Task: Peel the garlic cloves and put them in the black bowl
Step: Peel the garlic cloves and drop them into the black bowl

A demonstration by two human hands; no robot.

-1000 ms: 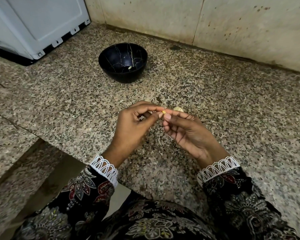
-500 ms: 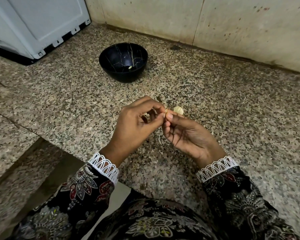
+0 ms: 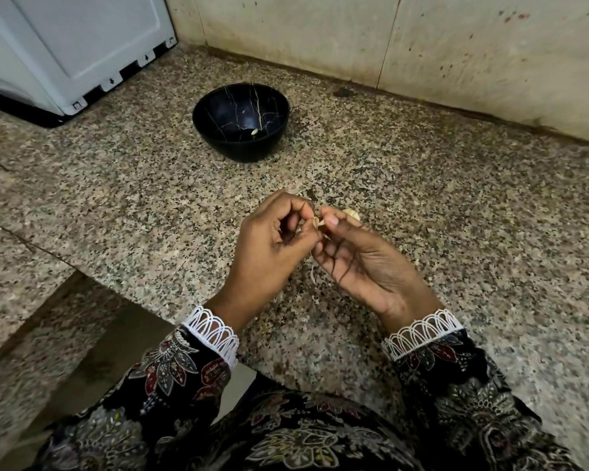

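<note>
Fingers (image 3: 306, 215) of L hand (image 3: 269, 246) & R hand (image 3: 364, 263) pinch garlic clove (image 3: 319, 223); no writing legible.

Bowl (image 3: 240, 122) black, thin pale veining. Counter (image 3: 456, 215) speckled brown-grey-black granite. Sleeves (image 3: 170, 372) black, floral print, white lace cuffs. Wall (image 3: 422, 45) beige, dark-spotted. Appliance (image 3: 65, 45) white.

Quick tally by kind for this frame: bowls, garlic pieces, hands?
Black marbled bowl: 1
Pale garlic cloves: 3 (one in the bowl, one pinched by both hands, one on the speckled granite counter)
Hands: 2 (left hand, right hand)
Total: 6
</note>
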